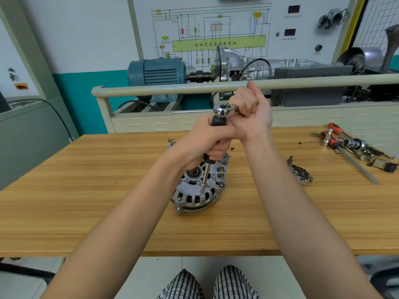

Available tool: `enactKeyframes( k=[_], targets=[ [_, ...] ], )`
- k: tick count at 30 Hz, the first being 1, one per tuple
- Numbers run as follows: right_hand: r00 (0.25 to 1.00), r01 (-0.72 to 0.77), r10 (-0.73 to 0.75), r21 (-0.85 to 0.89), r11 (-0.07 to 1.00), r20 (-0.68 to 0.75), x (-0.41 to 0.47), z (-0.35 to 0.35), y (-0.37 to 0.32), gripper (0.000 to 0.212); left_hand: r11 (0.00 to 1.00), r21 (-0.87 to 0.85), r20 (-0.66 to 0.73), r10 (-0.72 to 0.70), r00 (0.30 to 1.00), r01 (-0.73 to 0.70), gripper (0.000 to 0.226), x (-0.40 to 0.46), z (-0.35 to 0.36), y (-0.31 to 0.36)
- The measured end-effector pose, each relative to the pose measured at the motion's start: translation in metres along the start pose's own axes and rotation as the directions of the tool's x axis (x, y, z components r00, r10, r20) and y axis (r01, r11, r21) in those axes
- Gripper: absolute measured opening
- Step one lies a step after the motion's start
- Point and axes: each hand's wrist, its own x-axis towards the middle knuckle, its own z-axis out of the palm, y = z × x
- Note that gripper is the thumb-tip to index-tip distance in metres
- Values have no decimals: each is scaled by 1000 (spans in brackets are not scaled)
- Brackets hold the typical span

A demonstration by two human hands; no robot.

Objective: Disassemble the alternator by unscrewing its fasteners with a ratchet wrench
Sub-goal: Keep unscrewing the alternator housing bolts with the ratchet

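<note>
A silver alternator [197, 194] stands on the wooden table [86, 190], its vented housing facing up. A black-handled driver extension [218, 121] rises upright from a fastener on the housing, its thin steel shaft [205, 176] meeting the alternator top. My left hand [207, 145] grips the black handle around its middle. On top of the handle sits the chrome head of the ratchet wrench [222, 110]. My right hand [251, 114] grips the ratchet's handle, which is hidden inside the fist.
A removed alternator part [301, 172] lies on the table to the right. Screwdrivers, sockets and small parts [354, 147] are scattered at the far right. Behind the table stand a beige rail [172, 89] and a training rig with a blue motor [157, 71].
</note>
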Motion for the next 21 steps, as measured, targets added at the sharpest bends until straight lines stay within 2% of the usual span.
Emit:
enactKeyframes(
  k=[3,5,7,9,11,13,14,15,18,21],
  targets=[
    [999,43,-44,-68,997,-8,-4,1,4,45,999,-29,-182,31,983,-37,44,-2,4,-3],
    [996,92,-94,-254,963,3,-12,2,7,30,994,-59,-259,69,964,-87,46,-5,4,-5],
    [996,89,-74,-516,852,48,-24,-4,6,43,990,-74,-296,91,951,-118,49,-8,4,-6],
    [997,70,-18,-704,707,81,-40,-16,1,61,987,-68,-310,117,943,-145,50,-13,2,-6],
    [997,73,-21,-885,459,72,-57,-32,-5,66,982,-78,-322,139,937,-173,53,-16,0,-7],
    [994,32,-107,-998,51,26,-72,-51,-5,41,979,-83,-346,147,927,-186,50,-19,-1,-8],
    [989,-22,-147,-991,-132,-3,-78,-58,-2,26,980,-79,-360,142,922,-182,47,-20,-2,-7],
    [986,-75,-163,-963,-260,-32,-83,-64,1,16,982,-71,-372,136,918,-175,45,-21,-1,-6],
    [991,-126,-87,-887,-444,-97,-91,-76,12,16,982,-38,-395,155,905,-185,40,-21,-2,11],
    [990,-139,-56,-783,-606,-132,-92,-81,22,23,959,-45,-388,242,889,-280,38,-18,-12,47]
  ],
)
